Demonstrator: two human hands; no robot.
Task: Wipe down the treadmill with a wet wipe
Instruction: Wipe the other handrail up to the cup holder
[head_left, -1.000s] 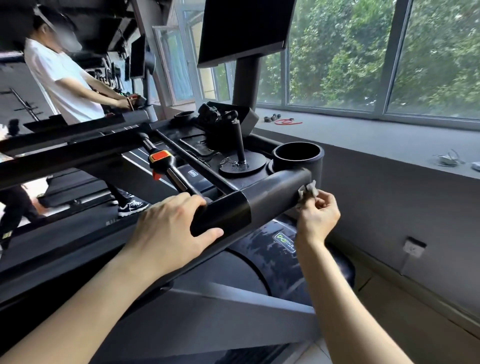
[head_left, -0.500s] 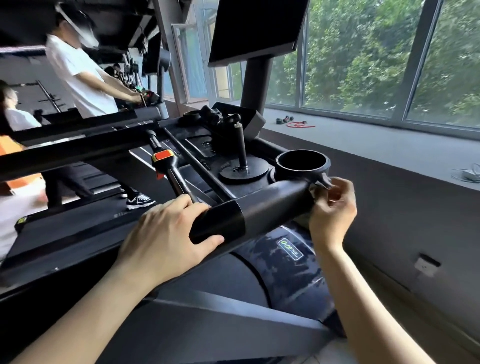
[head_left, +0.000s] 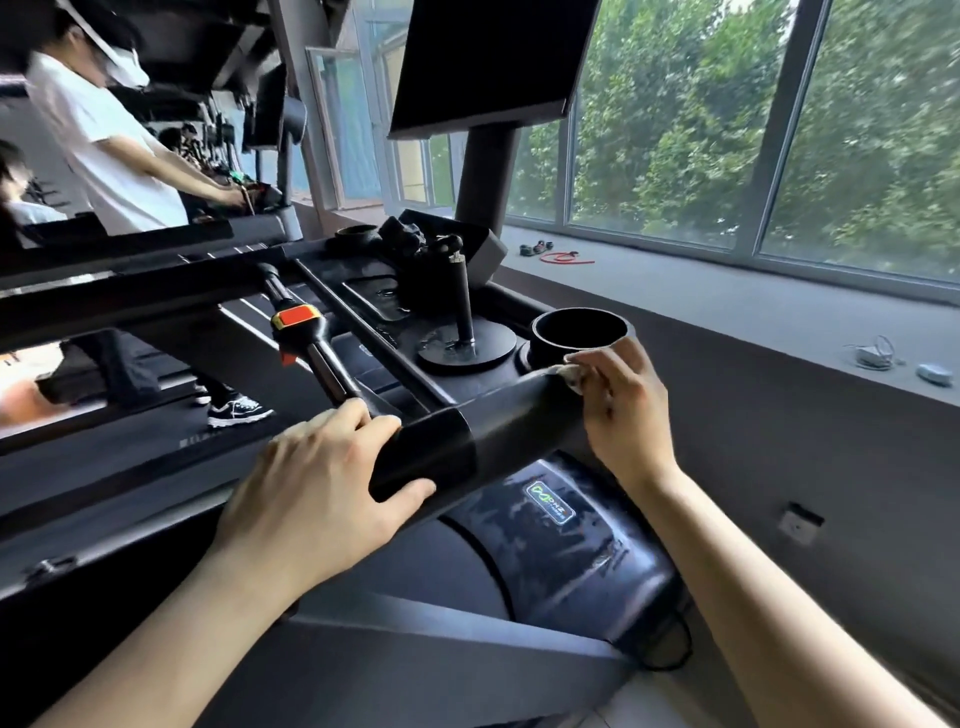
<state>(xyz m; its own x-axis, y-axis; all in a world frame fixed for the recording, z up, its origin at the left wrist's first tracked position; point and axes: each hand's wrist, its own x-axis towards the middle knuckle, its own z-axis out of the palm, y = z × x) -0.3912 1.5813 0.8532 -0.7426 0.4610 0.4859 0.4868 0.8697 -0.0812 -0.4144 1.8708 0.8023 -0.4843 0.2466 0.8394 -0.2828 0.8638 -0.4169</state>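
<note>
A crumpled white wet wipe (head_left: 571, 374) sits atop the black treadmill's (head_left: 571, 545) handrail (head_left: 519, 418), beside its cup holder (head_left: 550, 340).

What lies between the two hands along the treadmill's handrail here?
In the head view, only bare black cylindrical handrail separates the left hand, gripping it, from the right hand holding the small white wet wipe against its end.

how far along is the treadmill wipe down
Looks done: the motor cover shows streaky smears, as if already wiped. In hand: the right hand pinches the wet wipe against the end of the handrail by the cup holder, while the left hand grips the same handrail. Probably left: the rest of that handrail, the cup holder and the console tray.
</note>
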